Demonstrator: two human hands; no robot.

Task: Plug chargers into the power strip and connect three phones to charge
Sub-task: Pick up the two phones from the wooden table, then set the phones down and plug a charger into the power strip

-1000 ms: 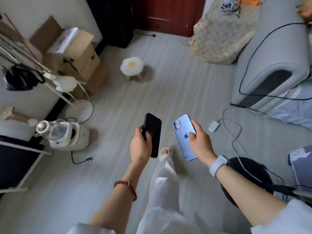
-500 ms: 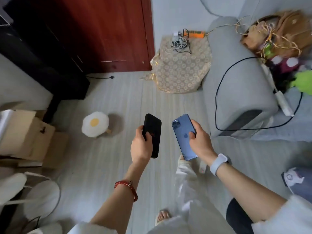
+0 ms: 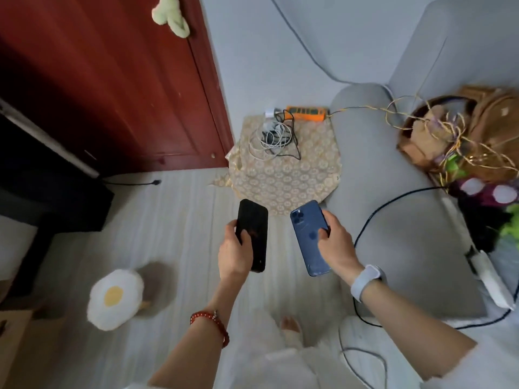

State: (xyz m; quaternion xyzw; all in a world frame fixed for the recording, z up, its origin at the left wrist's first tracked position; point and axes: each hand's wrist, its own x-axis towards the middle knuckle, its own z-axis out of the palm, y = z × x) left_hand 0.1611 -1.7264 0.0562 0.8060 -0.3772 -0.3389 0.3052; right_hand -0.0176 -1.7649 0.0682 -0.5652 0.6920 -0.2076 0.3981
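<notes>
- The left hand [image 3: 235, 255] is closed around a black phone [image 3: 252, 234], with the thumb lying on its face.
- The right hand [image 3: 335, 245] grips a blue phone [image 3: 308, 237] by its edge.
- Both forearms reach forward, the hands apart.

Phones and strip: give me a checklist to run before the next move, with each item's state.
1. Black phone gripped in left hand: ok.
2. Blue phone gripped in right hand: ok.
3. Third phone in sight: not ok.
4. Power strip reachable on the cloth-covered stand: ok.
5. Cables untangled: not ok, coiled in a heap.
6. Chargers plugged into the strip: cannot tell.
</notes>
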